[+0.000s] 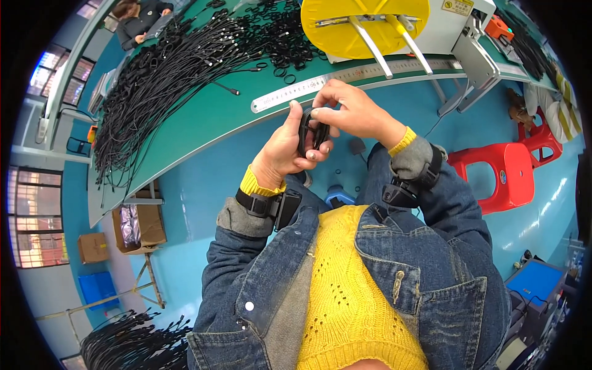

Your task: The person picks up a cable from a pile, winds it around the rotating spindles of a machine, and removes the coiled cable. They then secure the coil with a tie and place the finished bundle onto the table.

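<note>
A small coil of black cable (303,134) is held upright between my two hands, in front of the bench edge. My left hand (280,148) is wrapped round it from the left and below, thumb pointing up. From the right, my right hand (357,114) grips the upper part of the coil with bent fingers. Its thumb and index finger meet at the coil's top; exactly what they pinch there is hidden. Just beyond the hands, a steel ruler (277,98) lies along the near edge of the green bench (203,123).
Loose black cables (166,80) heap up on the bench's left, with small black rings (287,46) behind. A yellow disc (370,15) with metal rods overhangs the bench. Red stools (515,179) stand right, a cardboard box (139,228) left. Another person (139,23) sits far left.
</note>
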{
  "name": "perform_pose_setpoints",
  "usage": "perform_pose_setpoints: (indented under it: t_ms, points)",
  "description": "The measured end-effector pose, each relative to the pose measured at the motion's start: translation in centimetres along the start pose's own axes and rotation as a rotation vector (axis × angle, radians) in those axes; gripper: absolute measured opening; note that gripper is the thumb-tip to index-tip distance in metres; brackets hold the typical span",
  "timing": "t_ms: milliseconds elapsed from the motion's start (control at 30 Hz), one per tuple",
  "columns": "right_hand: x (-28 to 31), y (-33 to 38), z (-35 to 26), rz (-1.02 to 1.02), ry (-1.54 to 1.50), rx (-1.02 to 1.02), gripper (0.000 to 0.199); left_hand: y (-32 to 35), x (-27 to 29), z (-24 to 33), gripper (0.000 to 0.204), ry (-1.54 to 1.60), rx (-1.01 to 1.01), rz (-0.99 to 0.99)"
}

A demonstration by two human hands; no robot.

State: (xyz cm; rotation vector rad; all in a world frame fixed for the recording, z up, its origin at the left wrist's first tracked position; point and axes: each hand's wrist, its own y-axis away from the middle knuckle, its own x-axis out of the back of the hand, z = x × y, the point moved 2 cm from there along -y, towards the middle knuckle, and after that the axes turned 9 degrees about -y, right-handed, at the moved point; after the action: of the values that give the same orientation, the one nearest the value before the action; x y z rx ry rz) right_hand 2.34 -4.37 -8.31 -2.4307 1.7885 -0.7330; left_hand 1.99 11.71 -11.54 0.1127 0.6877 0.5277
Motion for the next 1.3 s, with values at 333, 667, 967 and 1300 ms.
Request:
perform_pose_setpoints:
  t_ms: [333, 667, 967, 1300]
  points:
    - [-2.3, 0.9, 1.0, -0.027, 0.079, -0.018, 0.016, 0.7, 0.7, 0.0, 0.061, -0.040, -0.017, 0.129]
    - [-1.2, 2.0, 0.5, -0.089, -0.490, -0.166, 0.021, 0.6, -0.4, -0.7, 0.023, -0.268, -0.017, 0.075]
    - [-4.3, 1.7, 0.6, -0.016, 0.446, -0.048, 0.040, -1.0, 0.0, -3.3, 0.016, -0.792, -0.025, 0.493]
    - [-0.8, 2.0, 5.1, 0.090, -0.262, -0.410, 0.034, 2.1, 1.9, -2.3, 0.042, 0.428, -0.303, 0.130]
